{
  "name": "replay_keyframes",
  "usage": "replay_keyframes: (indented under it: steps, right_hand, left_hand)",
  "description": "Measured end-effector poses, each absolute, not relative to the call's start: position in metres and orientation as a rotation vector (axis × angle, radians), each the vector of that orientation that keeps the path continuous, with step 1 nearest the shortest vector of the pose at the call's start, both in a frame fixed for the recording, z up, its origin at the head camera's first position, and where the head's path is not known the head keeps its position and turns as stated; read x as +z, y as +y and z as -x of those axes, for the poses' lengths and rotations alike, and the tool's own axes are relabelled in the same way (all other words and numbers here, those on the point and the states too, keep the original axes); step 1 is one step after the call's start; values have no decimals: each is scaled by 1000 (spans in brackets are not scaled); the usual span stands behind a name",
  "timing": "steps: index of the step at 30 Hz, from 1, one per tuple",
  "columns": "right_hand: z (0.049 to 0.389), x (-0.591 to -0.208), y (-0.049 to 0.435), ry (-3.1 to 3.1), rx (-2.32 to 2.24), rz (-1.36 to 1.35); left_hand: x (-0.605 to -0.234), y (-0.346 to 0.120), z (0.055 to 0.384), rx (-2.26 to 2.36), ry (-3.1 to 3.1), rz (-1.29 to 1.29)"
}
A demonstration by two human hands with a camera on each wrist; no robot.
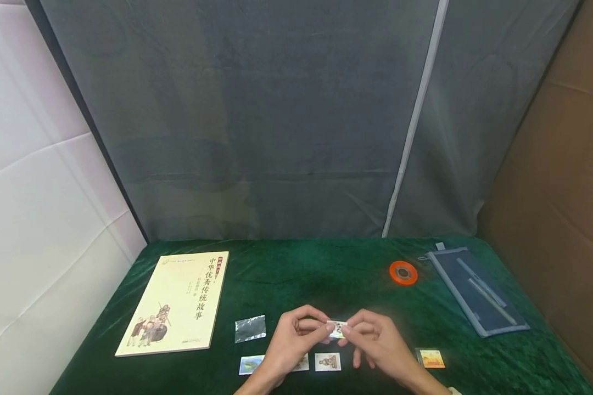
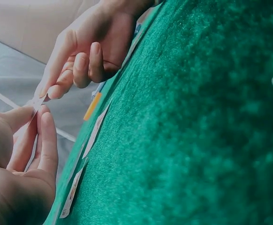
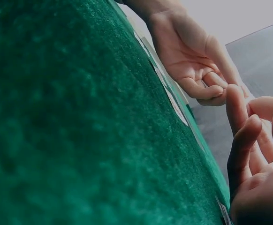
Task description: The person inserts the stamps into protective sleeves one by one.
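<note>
Between both hands, a small white-edged stamp (image 1: 337, 329) with dark marks is held up off the cloth. My left hand (image 1: 294, 337) pinches its left end between thumb and finger, and my right hand (image 1: 382, 340) pinches the right end. In the left wrist view the stamp (image 2: 37, 105) shows edge-on at the meeting fingertips. Below lie a stamp with a brown seated figure (image 1: 328, 361), a blue-green stamp (image 1: 251, 365), and another stamp (image 1: 302, 363) partly hidden by my left hand. Right of my right hand rests a yellow-orange stamp (image 1: 431, 359) on a dark-edged sleeve.
A shiny plastic sleeve (image 1: 250, 329) lies left of my left hand. Farther left is a cream book (image 1: 178, 302). At the back right are an orange tape roll (image 1: 403, 272) and a blue zip pouch (image 1: 479, 291) holding slim tools. Green cloth (image 1: 301, 274) covers the table.
</note>
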State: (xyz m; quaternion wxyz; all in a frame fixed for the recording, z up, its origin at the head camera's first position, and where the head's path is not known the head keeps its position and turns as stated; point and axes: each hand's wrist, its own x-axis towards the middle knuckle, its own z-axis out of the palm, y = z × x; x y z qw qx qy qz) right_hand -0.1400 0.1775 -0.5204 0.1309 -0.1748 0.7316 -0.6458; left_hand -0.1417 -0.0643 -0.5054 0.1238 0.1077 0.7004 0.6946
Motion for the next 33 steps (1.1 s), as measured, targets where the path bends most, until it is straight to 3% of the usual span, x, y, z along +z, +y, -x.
replay_keyframes:
  steps: [33]
  right_hand:
    - [139, -516, 175, 2128, -1833, 535]
  left_hand:
    - [-504, -62, 137, 1961, 2107, -332]
